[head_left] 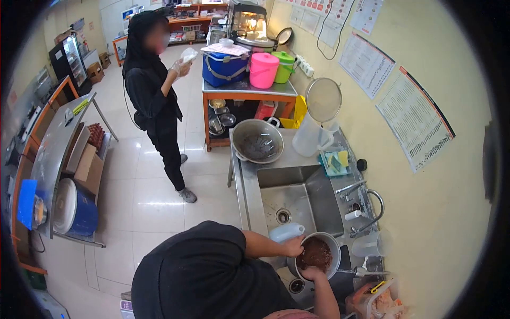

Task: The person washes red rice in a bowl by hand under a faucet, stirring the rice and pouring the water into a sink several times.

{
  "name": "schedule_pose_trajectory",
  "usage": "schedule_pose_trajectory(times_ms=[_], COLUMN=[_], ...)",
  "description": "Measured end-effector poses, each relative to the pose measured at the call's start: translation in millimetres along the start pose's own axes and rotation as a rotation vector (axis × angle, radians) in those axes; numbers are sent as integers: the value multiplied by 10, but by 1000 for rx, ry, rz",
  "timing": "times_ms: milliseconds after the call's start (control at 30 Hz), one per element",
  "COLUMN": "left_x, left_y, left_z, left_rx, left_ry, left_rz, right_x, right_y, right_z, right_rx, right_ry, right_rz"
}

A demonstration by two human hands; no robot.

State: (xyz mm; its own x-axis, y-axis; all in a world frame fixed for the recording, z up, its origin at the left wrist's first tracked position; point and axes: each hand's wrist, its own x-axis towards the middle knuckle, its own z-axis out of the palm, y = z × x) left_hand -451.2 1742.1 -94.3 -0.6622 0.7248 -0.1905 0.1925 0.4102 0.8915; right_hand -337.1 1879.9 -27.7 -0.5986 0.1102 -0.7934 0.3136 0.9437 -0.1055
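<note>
A metal pot [336, 253] stands tilted over the sink's near basin, with a dark reddish-brown mass [314, 254] inside; whether that is beans, grains or something else I cannot make out. My left hand [293, 246] is closed on the pot's left rim. Over the near side of the pot reaches my right hand [313, 273], its fingers hidden by the rim and the brown contents. A pale translucent bottle [286, 232] lies just beyond my left hand. Right of the pot, a metal handle [366, 271] sticks out sideways.
The far sink basin [300, 199] adjoins the pot. Along the wall are a curved faucet [380, 204], a plastic jug [367, 245] and a sponge tray [334, 162]. A large metal bowl [258, 141] sits beyond the basin. Another person [159, 95] stands across the aisle holding something white.
</note>
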Motion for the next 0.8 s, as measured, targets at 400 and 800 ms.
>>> schedule_pose_trajectory(times_ms=[400, 800], left_x=[16, -110], left_y=[7, 125], left_z=[-20, -148], left_rx=[52, -10], left_ry=[-12, 7], left_rz=[-24, 22], right_x=[905, -242], right_y=[204, -143], right_z=[167, -104], right_rx=[986, -149], right_ry=[547, -18], right_rz=[13, 237])
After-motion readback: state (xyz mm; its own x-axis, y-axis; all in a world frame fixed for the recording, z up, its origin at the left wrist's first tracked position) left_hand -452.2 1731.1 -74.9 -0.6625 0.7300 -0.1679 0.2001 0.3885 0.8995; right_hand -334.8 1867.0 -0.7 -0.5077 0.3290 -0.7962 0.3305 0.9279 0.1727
